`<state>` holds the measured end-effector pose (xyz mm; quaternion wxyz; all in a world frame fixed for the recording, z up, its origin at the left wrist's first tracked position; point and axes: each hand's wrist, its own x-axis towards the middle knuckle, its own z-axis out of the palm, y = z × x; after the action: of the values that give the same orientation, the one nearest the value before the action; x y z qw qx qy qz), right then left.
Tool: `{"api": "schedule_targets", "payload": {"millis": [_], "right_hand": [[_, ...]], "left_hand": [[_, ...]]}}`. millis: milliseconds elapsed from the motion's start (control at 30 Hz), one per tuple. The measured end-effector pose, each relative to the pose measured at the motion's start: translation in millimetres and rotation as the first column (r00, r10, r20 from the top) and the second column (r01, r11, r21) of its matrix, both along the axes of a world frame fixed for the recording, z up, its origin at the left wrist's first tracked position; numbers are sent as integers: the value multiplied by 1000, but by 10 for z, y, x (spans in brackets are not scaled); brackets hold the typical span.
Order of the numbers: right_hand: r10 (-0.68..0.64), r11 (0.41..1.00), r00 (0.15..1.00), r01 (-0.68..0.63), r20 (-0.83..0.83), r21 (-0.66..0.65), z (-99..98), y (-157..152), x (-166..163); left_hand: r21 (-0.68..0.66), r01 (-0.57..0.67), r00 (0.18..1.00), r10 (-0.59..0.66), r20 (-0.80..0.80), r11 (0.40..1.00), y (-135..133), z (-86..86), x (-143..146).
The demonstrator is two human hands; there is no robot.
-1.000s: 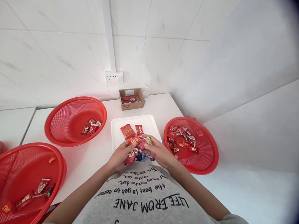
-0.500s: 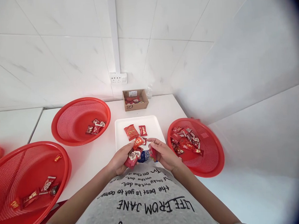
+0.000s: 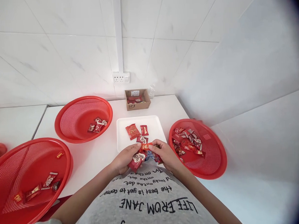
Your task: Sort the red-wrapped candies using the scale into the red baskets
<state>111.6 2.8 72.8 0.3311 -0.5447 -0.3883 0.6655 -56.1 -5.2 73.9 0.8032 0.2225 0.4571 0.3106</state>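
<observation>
My left hand (image 3: 123, 158) is closed around red candy packets (image 3: 136, 162) with cream-coloured lettering. A small orange-red wrapped candy (image 3: 146, 146) is pinched between both thumbs and forefingers, one end in each hand. My right hand (image 3: 167, 154) also has another red packet (image 3: 159, 159) under its curled fingers, mostly hidden. Both hands are over the front edge of a white scale (image 3: 152, 123), whose blue number keypad (image 3: 149, 155) shows between them. On its pan lie a larger red packet (image 3: 133, 131), a small red packet (image 3: 144, 130) and a dark red one (image 3: 142, 140).
To my right stands a red mesh basket (image 3: 216, 158) with many wrapped candies. Two more red baskets, one at back left (image 3: 71, 119) and one at front left (image 3: 9, 175), hold several candies each. A cardboard box (image 3: 139, 106) with red packets sits near the wall.
My right hand has moved left and now grips the orange-red candy together with my left hand. The view has shifted slightly.
</observation>
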Motion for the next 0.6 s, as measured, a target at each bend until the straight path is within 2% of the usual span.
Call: {"api": "schedule_targets", "payload": {"millis": [167, 367, 500, 600], "right_hand": [[-78, 997, 995, 76, -55, -28, -36, 0, 34], [-148, 988, 984, 143, -102, -52, 3, -39, 82], [-201, 978, 951, 180, -235, -107, 3, -57, 125], [-257, 962, 891, 199, -375, -186, -12, -57, 160]], "left_hand": [[-41, -71, 997, 72, 38, 997, 9, -7, -15], [7, -30, 999, 30, 42, 1000, 12, 13, -48], [15, -30, 999, 30, 33, 999, 6, 37, -45], [22, -41, 997, 39, 64, 999, 3, 28, -55]]}}
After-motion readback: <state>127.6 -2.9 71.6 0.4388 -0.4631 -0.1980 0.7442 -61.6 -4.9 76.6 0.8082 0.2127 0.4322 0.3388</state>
